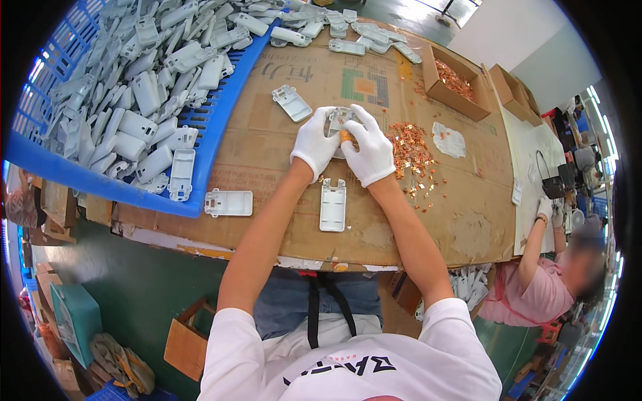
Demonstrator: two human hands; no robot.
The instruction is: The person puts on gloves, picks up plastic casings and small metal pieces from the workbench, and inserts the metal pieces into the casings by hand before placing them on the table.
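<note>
Both white-gloved hands meet over the middle of the cardboard-covered table. My left hand [315,142] is closed round the side of a white plastic housing [339,118], whose upper end shows between the hands. From the other side my right hand [370,148] bends its fingers and thumb onto the same housing. Whether a small copper piece is pinched there cannot be seen. Close to my right hand lies a loose heap of small copper-coloured metal clips [410,147]. An open white housing [333,206] lies between my forearms, and another one [292,103] lies beyond my left hand.
A blue plastic basket [200,180] heaped with white housings takes up the left. One housing [229,203] lies beside its corner. At the far right, a cardboard box [461,100] holds more copper clips. Crumpled white paper [449,140] lies near the heap. A person in pink [535,294] works at right.
</note>
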